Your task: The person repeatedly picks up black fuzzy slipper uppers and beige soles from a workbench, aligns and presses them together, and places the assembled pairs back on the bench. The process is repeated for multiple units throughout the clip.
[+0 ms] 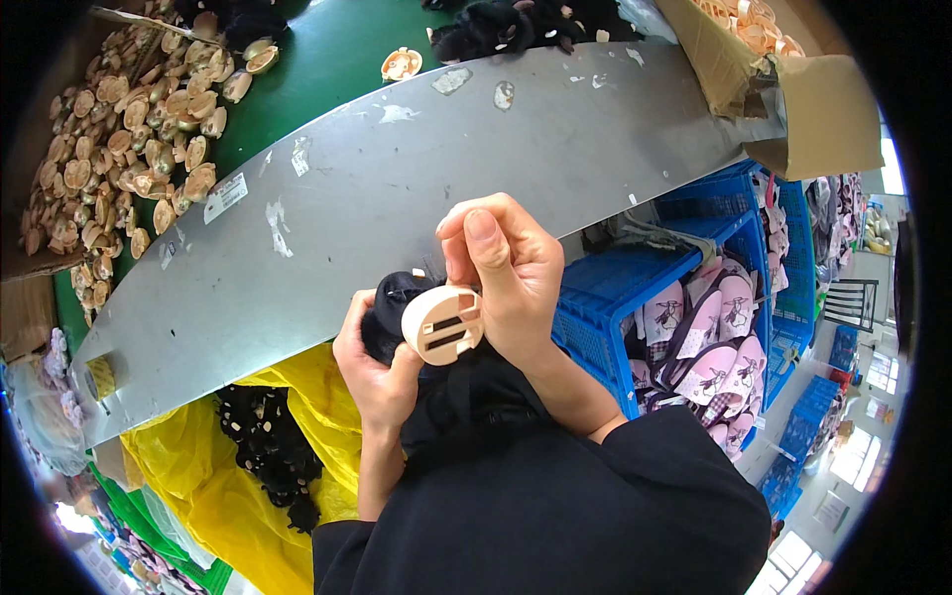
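Note:
In front of my body, my left hand [375,382] grips a round, peach-coloured plastic piece [419,319] with dark slots across its face. Its thumb presses the piece's lower edge, and a soft black fabric part [380,332] is bunched behind it in the same hand. My right hand [511,273] is right beside the plastic piece, fingers curled and thumb bent in. Its fingertips lie behind the piece's upper right edge, so what they pinch, if anything, is hidden.
A grey metal table edge [397,159] curves ahead. Several peach and gold plastic pieces [139,139] heap at the far left; black fabric parts [496,28] lie beyond. A yellow bag [188,446] of black parts is at left, blue crates [625,288] with pink slippers [734,302] at right, a cardboard box [828,114] far right.

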The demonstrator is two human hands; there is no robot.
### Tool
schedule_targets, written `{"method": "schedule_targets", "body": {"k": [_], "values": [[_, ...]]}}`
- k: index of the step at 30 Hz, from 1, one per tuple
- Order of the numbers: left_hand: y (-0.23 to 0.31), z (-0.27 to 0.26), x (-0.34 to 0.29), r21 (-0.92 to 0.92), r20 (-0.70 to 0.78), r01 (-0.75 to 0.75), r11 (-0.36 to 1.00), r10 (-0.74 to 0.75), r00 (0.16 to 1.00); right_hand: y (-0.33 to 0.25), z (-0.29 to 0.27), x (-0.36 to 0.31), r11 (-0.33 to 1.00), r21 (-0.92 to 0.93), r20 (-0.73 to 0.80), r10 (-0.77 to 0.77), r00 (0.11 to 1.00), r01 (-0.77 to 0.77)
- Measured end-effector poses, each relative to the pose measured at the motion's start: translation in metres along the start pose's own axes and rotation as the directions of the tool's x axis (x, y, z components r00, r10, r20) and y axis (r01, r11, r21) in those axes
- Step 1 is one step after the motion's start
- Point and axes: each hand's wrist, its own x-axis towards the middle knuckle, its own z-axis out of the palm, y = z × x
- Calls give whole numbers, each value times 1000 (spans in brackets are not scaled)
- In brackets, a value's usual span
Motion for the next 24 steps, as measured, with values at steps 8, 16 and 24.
{"method": "schedule_targets", "body": {"k": [8, 16, 24], "values": [[6, 10, -3, -18, 110, -29, 999, 30, 993, 6, 3, 2, 953, -243, 5, -187, 982, 183], [3, 5, -3, -31, 49, 42, 999, -40, 998, 4, -2, 5, 800, -540, 211, -170, 963, 260], [7, 3, 1, -9, -46, 37, 999, -37, 998, 4, -5, -1, 943, -322, 175, -25, 984, 82]]}}
